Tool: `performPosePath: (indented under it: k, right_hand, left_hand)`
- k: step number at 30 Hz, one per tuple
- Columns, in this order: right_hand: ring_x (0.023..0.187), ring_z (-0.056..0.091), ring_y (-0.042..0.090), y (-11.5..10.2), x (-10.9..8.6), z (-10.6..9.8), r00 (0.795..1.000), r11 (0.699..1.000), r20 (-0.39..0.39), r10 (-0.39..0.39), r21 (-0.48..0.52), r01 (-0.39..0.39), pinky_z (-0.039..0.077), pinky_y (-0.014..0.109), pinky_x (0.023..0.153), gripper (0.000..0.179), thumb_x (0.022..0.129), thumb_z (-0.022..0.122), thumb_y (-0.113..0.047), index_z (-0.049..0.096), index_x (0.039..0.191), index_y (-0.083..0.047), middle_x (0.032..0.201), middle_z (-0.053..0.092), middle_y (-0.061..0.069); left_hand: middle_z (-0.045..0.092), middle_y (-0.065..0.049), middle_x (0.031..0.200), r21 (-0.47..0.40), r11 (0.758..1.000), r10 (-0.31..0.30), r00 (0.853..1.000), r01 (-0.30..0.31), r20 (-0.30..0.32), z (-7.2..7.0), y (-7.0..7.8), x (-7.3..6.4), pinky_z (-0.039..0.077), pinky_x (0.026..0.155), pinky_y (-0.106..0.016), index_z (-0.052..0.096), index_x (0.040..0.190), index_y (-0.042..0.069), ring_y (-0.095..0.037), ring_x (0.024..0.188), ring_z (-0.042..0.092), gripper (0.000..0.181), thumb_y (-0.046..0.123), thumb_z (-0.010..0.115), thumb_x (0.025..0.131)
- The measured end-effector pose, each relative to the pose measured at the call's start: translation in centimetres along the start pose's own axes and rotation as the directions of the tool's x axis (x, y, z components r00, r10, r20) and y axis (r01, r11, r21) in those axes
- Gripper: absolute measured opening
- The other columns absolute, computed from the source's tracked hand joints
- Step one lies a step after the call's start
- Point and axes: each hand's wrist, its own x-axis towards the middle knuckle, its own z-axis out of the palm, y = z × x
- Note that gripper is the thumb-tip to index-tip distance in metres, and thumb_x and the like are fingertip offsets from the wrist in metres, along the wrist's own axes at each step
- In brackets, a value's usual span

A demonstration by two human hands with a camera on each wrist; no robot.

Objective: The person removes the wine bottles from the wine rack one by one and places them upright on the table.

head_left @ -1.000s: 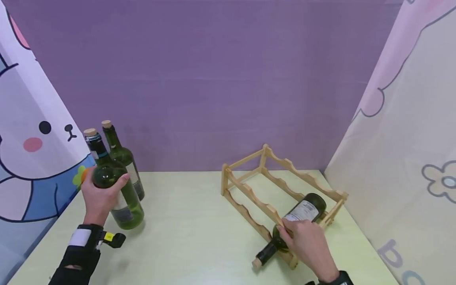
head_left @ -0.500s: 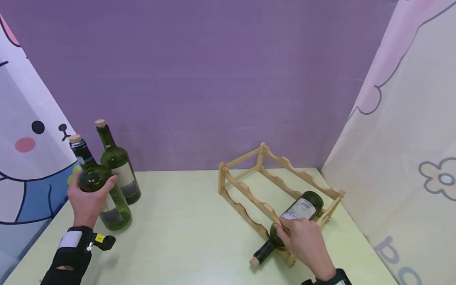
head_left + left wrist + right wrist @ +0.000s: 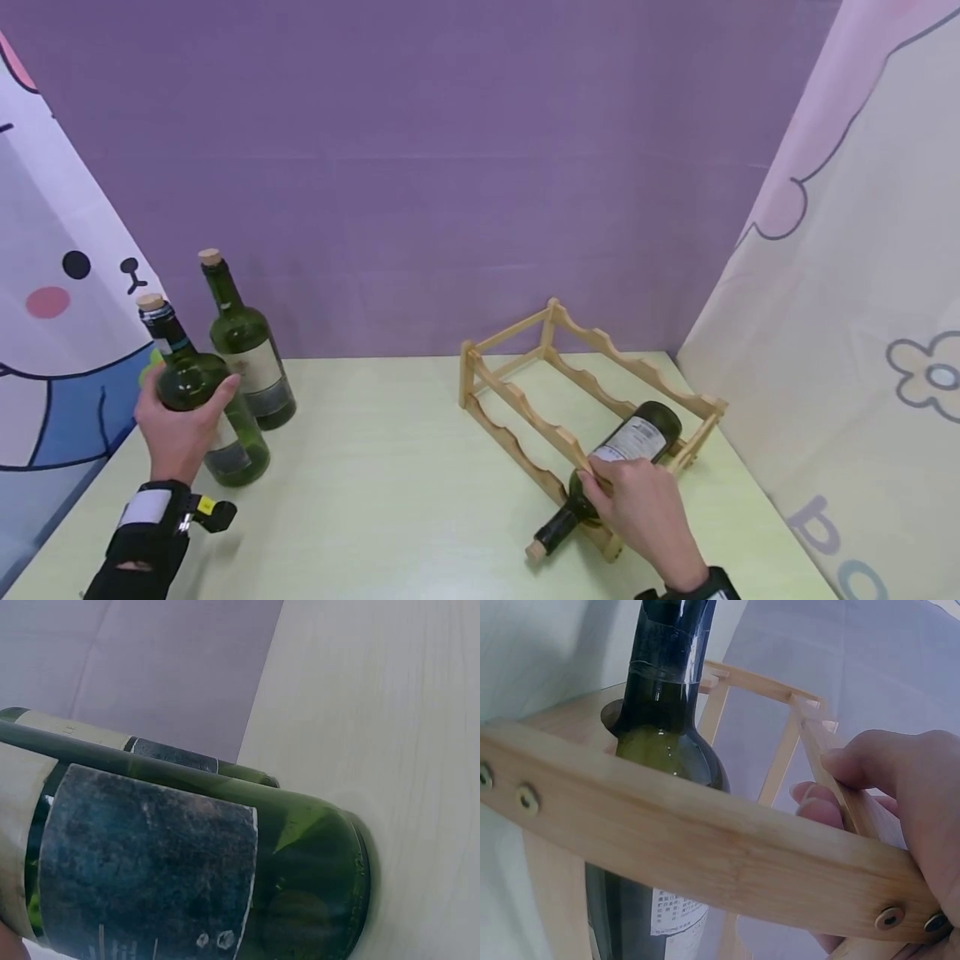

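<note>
In the head view my left hand grips a green wine bottle round its shoulder, thumb on the near side. This corked bottle leans a little to the left; its dark lower label and base fill much of the left wrist view, close to the pale tabletop. Just behind it stands a second corked wine bottle. My right hand holds the end of the upper front rail of a wooden wine rack, with fingers and thumb round the wood. One wine bottle lies in the rack's lower level, its cork toward me.
The rack stands at the right on the pale table, with scalloped rails on two levels. A purple cloth hangs behind the table. Printed cloths flank the left and right sides.
My left hand has moved left and slightly down with its bottle, away from the bottle behind. The right hand keeps its hold on the rack.
</note>
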Motion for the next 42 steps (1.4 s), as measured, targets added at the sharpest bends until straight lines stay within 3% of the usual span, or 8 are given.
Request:
performPosePath:
  k: [6,13,20,24,27,31,36,42]
  right_hand:
    - [0.042,0.031,0.003,0.1,-0.3,0.0,1.000,1.000,-0.004,0.007,0.001,-0.007,0.023,0.020,0.036,0.027,0.077,0.080,-0.025,0.057,0.064,-0.025,0.051,0.043,-0.013]
    - [0.042,0.030,0.003,0.3,-0.6,0.0,1.000,1.000,-0.018,0.009,-0.007,-0.009,0.023,0.020,0.036,0.024,0.076,0.080,-0.025,0.059,0.065,-0.025,0.051,0.044,-0.013]
    - [0.041,0.028,0.002,0.4,-0.3,0.0,0.999,1.000,-0.038,0.014,-0.003,-0.014,0.020,0.020,0.035,0.014,0.076,0.081,-0.026,0.068,0.071,-0.023,0.050,0.043,-0.014]
    - [0.042,0.030,0.002,0.1,-0.2,0.0,0.999,1.000,-0.036,0.017,-0.007,-0.017,0.021,0.021,0.036,0.010,0.076,0.080,-0.026,0.072,0.074,-0.022,0.052,0.047,-0.012]
    - [0.041,0.030,0.003,0.0,-0.1,0.0,0.999,1.000,-0.030,0.017,-0.006,-0.017,0.022,0.021,0.035,0.008,0.076,0.080,-0.026,0.074,0.076,-0.021,0.051,0.047,-0.012]
    - [0.041,0.030,0.003,-0.1,-0.1,0.0,0.999,1.000,-0.022,0.025,-0.007,-0.025,0.021,0.021,0.035,0.009,0.076,0.081,-0.026,0.077,0.081,-0.019,0.051,0.047,-0.011]
    - [0.041,0.030,0.003,-0.1,-0.1,0.0,0.999,0.999,-0.009,0.034,-0.009,-0.034,0.021,0.021,0.035,0.009,0.076,0.080,-0.026,0.076,0.079,-0.020,0.052,0.048,-0.011]
    - [0.041,0.031,0.004,-0.2,-0.1,0.1,0.999,0.999,-0.001,0.040,-0.005,-0.040,0.021,0.022,0.035,0.010,0.076,0.080,-0.027,0.077,0.081,-0.019,0.052,0.049,-0.010]
  left_hand:
    - [0.050,0.011,0.122,0.032,0.999,0.033,0.999,-0.034,0.023,0.0,-0.3,0.0,0.045,0.099,-0.030,0.049,0.139,0.018,-0.009,0.114,0.048,0.068,0.022,0.081,0.079]
    - [0.044,-0.002,0.141,0.080,0.995,-0.073,0.990,0.064,0.121,-0.2,-0.6,-0.4,0.039,0.107,-0.040,0.032,0.152,0.025,-0.015,0.124,0.042,0.082,0.031,0.077,0.083]
    - [0.042,-0.002,0.143,0.037,0.998,-0.062,0.986,0.057,0.152,-0.5,-0.5,-0.2,0.034,0.110,-0.042,0.028,0.154,0.031,-0.013,0.127,0.040,0.084,0.031,0.076,0.085]
    - [0.038,-0.004,0.147,0.057,0.994,-0.101,0.979,0.092,0.175,-1.0,-0.2,-0.3,0.033,0.111,-0.046,0.024,0.155,0.034,-0.016,0.131,0.037,0.085,0.033,0.074,0.086]
    - [0.027,-0.005,0.157,0.071,0.992,-0.115,0.974,0.103,0.196,-1.4,0.3,-0.3,0.028,0.113,-0.050,0.014,0.159,0.036,-0.021,0.140,0.030,0.092,0.033,0.073,0.088]
    - [0.013,0.000,0.164,0.054,0.996,-0.085,0.975,0.075,0.204,-1.8,1.0,-0.4,0.023,0.115,-0.051,0.005,0.159,0.040,-0.026,0.145,0.021,0.099,0.029,0.073,0.088]
    - [0.019,0.000,0.162,-0.020,0.999,-0.021,0.983,0.025,0.183,-2.1,1.6,-0.6,0.020,0.117,-0.045,0.012,0.158,0.041,-0.020,0.145,0.023,0.097,0.019,0.074,0.087]
    - [0.021,0.003,0.161,-0.092,0.993,0.091,0.984,-0.078,0.156,-2.2,2.1,-0.9,0.011,0.118,-0.038,0.015,0.159,0.035,-0.015,0.146,0.019,0.099,0.009,0.075,0.084]
